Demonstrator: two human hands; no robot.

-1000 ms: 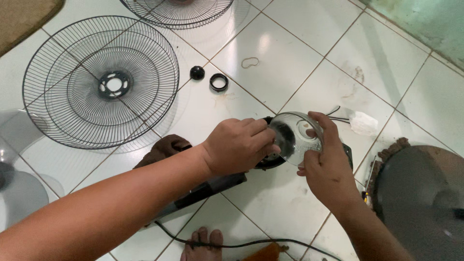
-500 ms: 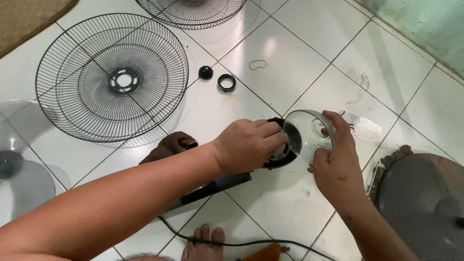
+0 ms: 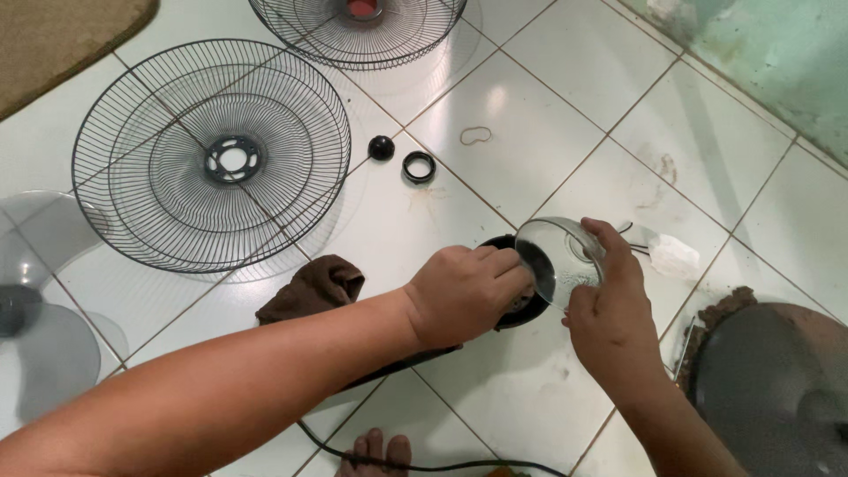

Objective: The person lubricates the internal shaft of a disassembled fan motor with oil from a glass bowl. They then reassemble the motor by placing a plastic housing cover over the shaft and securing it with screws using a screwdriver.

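Left hand presses into a black fan housing; right hand grips a clear cover beside a wire fan guard.

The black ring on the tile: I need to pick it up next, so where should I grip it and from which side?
Pinch the black ring across its rim from straight above. It lies flat on the white tile floor with its open centre up, and the round black cap sits apart on its left, so both rim sides look free.
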